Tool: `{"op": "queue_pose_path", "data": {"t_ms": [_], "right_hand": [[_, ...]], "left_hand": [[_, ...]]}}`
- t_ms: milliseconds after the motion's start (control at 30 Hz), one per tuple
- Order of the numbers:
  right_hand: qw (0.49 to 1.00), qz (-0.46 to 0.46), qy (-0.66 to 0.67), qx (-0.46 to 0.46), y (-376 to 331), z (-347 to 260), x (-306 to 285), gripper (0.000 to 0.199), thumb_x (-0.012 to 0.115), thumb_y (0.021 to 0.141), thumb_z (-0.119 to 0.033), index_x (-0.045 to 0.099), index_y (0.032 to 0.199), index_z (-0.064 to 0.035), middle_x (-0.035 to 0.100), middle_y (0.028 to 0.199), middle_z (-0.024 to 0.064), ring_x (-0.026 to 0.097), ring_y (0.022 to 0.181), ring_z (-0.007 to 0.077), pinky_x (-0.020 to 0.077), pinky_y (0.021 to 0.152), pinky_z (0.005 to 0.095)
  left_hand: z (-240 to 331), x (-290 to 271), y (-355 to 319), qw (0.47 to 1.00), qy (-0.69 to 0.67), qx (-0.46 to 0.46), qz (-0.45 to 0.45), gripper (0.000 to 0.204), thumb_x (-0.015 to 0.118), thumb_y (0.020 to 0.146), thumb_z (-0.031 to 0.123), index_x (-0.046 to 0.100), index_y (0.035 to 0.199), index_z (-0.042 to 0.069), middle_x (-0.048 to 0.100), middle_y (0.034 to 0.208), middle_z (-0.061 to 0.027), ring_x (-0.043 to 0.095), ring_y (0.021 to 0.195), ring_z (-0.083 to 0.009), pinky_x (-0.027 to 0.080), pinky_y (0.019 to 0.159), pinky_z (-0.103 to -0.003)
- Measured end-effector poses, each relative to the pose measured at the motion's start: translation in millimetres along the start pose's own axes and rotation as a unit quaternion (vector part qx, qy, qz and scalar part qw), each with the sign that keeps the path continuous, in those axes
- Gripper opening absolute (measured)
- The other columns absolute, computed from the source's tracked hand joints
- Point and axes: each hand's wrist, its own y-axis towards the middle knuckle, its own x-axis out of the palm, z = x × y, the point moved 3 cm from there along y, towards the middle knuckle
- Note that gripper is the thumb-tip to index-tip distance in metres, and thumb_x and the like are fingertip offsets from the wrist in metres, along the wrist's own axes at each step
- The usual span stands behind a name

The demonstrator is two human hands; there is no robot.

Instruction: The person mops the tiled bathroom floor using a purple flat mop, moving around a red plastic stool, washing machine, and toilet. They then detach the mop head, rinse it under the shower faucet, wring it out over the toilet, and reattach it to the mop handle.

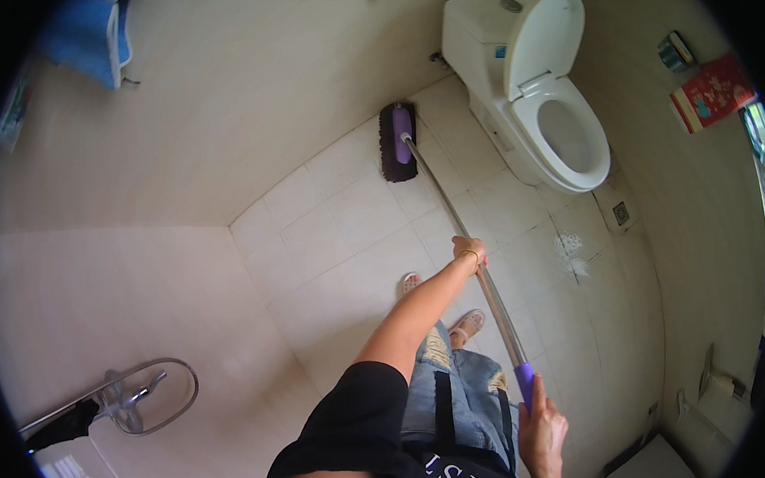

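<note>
A long mop point(446, 197) with a metal pole slants across the tiled floor in front of me. Its flat head point(398, 143), purple on top with a dark fringe, lies on the tiles by the far wall, left of the toilet. My left hand point(469, 250) is wrapped round the middle of the pole. Lower down and nearer my body, my right hand point(543, 427) grips the purple handle end point(525, 383), its fingers partly stretched along it.
A white toilet point(570, 132) with raised lid stands at the far right. Beside it are a floor drain point(621, 213) and a white foamy patch point(569, 251). A shower mixer with hose point(130, 399) is on the left wall. A bin point(652, 475) sits at the lower right.
</note>
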Motion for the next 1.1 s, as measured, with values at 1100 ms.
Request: {"op": "queue_pose_path", "data": {"t_ms": [1100], "right_hand": [[0.955, 0.004, 0.098, 0.28, -229.9, 123.5, -52.2, 0.047, 0.053, 0.076, -0.014, 0.04, 0.122, -0.0185, 0.056, 0.072, 0.0175, 0.055, 0.062, 0.0336, 0.0437, 0.055, 0.0403]], "left_hand": [[-251.0, 207.5, -217.8, 0.954, 0.196, -0.094, -0.204, 0.029, 0.047, 0.074, 0.008, 0.035, 0.095, -0.008, 0.054, 0.064, -0.0164, 0.053, 0.042, -0.0204, 0.04, 0.032, -0.032]]}}
